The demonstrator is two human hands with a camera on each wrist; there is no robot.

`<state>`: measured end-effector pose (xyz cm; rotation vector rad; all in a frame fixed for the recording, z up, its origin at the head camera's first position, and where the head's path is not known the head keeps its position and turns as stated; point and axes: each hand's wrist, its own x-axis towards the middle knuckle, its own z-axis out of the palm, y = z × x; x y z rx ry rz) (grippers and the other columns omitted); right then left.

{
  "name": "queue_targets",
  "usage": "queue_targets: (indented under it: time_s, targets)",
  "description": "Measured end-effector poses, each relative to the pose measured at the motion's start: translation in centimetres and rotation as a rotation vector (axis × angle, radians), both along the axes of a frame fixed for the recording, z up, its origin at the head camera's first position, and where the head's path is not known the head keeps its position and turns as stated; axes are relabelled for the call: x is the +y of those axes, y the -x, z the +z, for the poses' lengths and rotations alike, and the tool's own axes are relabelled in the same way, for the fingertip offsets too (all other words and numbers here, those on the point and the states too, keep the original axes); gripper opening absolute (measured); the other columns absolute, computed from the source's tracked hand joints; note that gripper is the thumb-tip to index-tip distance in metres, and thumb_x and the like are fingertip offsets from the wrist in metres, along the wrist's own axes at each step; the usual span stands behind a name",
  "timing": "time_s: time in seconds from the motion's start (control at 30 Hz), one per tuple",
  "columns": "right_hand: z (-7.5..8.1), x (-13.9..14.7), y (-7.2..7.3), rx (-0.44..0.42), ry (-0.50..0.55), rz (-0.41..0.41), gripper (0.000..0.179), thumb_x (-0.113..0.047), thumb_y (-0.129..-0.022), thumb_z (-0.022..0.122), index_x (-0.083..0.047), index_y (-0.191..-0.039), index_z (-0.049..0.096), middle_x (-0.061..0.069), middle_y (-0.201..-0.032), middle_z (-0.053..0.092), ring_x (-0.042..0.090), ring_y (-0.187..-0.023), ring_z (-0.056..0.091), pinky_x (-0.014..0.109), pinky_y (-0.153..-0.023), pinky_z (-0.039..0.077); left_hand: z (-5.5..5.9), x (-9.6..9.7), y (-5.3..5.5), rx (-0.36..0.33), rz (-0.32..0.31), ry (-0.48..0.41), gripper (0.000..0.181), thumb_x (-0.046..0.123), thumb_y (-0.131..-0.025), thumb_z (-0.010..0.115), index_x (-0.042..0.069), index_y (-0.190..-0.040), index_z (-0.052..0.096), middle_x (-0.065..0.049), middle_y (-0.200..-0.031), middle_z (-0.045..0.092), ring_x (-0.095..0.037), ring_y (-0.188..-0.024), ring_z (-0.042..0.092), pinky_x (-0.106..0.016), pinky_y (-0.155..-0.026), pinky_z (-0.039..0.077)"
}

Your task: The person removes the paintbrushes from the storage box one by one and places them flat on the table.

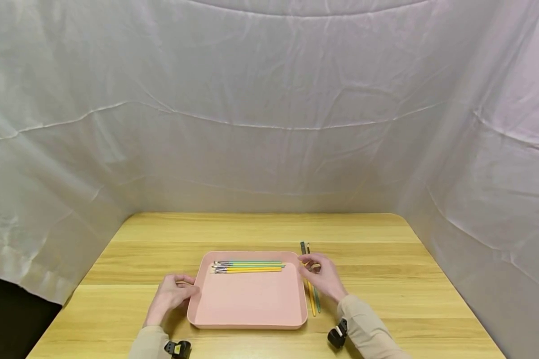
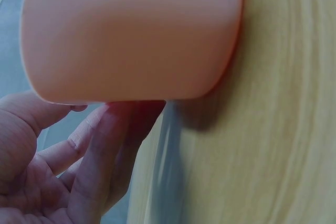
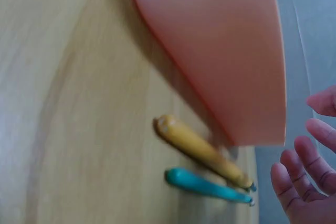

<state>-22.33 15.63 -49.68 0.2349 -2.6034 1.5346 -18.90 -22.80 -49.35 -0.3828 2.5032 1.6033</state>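
Observation:
A shallow pink tray (image 1: 251, 304) lies on the table with several paintbrushes (image 1: 249, 269), yellow and green-handled, side by side in its far part. At the tray's left side, my left hand (image 1: 171, 295) holds the edge, thumb at the rim and fingers against the outer wall, as the left wrist view shows. My right hand (image 1: 324, 276) hovers by the far right corner, fingers relaxed and spread, apart from the tray in the right wrist view. Beneath it lie a yellow paintbrush (image 3: 205, 150) and a teal paintbrush (image 3: 205, 183); the hand partly hides them in the head view.
The wooden table (image 1: 404, 284) extends around the tray on every side. Pale grey cloth (image 1: 269, 149) hangs behind the table and along both sides. A small black wrist camera (image 1: 338, 335) is strapped to the right sleeve, another (image 1: 178, 348) to the left.

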Motion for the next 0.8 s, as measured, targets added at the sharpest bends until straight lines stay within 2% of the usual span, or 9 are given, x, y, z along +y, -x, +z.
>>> queue_targets:
  time_s: [0.33,0.5,0.67,0.8]
  targets:
    - [0.7,-1.5,0.1,0.098,-0.044,0.173,0.027,-0.009,-0.088,0.073,0.002,-0.113,0.071,0.019,-0.106,0.070,0.022,-0.093,0.063,0.028,-0.080,0.053,0.0,0.0,-0.1,0.002,0.000,-0.004,0.027,0.002,-0.078,0.071,-0.010,-0.102,0.067,-0.007,-0.076,0.074,-0.014,-0.066,0.065,-0.029,-0.058,0.054]
    - [1.1,-2.4,0.1,0.098,-0.076,0.182,0.027,-0.008,-0.088,0.073,-0.001,-0.113,0.071,0.015,-0.105,0.070,0.024,-0.095,0.062,0.029,-0.082,0.051,0.0,0.0,-0.1,0.002,-0.003,0.001,0.027,0.002,-0.078,0.071,-0.010,-0.102,0.067,-0.008,-0.078,0.074,-0.014,-0.067,0.066,-0.029,-0.058,0.054]
    - [1.6,-3.6,0.3,0.095,-0.110,0.237,0.028,-0.008,-0.088,0.072,-0.001,-0.115,0.071,0.015,-0.111,0.071,0.027,-0.098,0.064,0.030,-0.085,0.053,0.0,0.0,-0.1,0.011,-0.002,-0.007,0.028,0.001,-0.078,0.070,-0.011,-0.102,0.067,-0.009,-0.077,0.074,-0.014,-0.066,0.066,-0.029,-0.058,0.055]
    - [1.9,-4.7,0.6,0.099,-0.124,0.307,0.029,-0.007,-0.088,0.071,0.001,-0.116,0.070,0.018,-0.114,0.071,0.033,-0.100,0.065,0.039,-0.088,0.055,0.0,0.1,-0.1,0.014,-0.002,-0.013,0.028,0.001,-0.077,0.070,-0.011,-0.102,0.067,-0.007,-0.075,0.073,-0.014,-0.066,0.065,-0.028,-0.058,0.055]
